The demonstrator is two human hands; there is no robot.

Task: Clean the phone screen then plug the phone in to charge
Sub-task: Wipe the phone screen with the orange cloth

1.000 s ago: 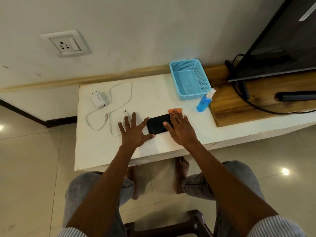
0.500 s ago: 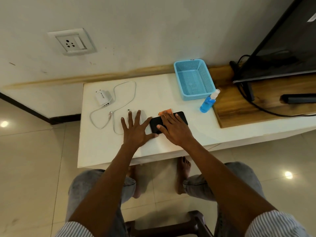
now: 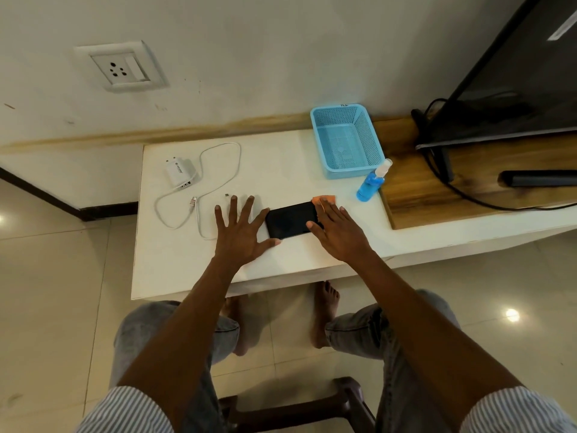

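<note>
The phone (image 3: 292, 219) lay flat, screen up, near the front edge of the white table (image 3: 281, 164), its length running left to right. An orange cloth (image 3: 324, 200) sat over the phone's right end, mostly hidden beneath the right hand (image 3: 335, 231), whose straight fingers pressed the cloth down onto the glass. The left hand (image 3: 242, 232) rested flat and splayed on the table, its thumb and forefinger bracing the phone's left end. Neither hand gripped anything.

Left of the left hand lay the white cable (image 3: 218, 170) in loose loops, its free connector close to the fingertips, leading to the charger (image 3: 180, 174) near the table's back left. The wall socket (image 3: 120, 68) was above, well apart from the table. The blue spray bottle (image 3: 371, 184) stood just beside the blue basket (image 3: 346, 142), near the cloth.

Judged stage: wiping, charging not begun.

Risks:
- The phone could slide toward the front edge if the left-hand brace loosened during a stroke.
- A wide rightward stroke could knock over the spray bottle.
- A damp charging port could cause trouble when the cable was inserted; whether liquid was present could not be determined.
</note>
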